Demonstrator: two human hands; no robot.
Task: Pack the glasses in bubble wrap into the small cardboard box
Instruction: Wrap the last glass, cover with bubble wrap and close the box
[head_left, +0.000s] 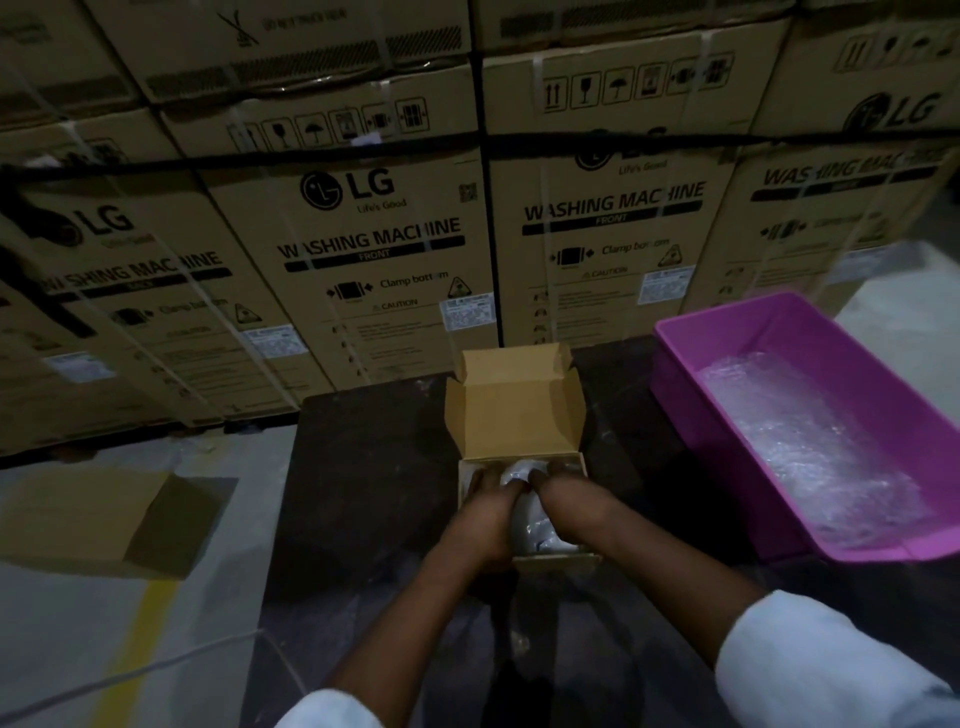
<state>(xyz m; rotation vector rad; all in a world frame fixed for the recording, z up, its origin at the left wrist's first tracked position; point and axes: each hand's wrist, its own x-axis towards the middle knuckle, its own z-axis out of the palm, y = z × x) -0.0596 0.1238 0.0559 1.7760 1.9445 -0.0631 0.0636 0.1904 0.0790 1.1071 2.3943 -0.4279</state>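
Both hands inside small box (519, 410) on dark table (363, 467): left hand (485, 506) and right hand (566, 501) grip bubble-wrapped bundle (524, 512) from either side. Pink tub (727, 415) right, holding bubble wrap (810, 447).

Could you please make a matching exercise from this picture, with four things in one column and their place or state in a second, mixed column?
Things:
1. small brown cardboard box
2. pink plastic tub
3. bubble-wrapped bundle
4. large flat cardboard box

Places or states:
A. on the floor, left of the table
B. lid flap raised, on the dark table
C. between both hands, inside the small box
D. right of the small box, holding bubble wrap

Pairs: 1-B, 2-D, 3-C, 4-A
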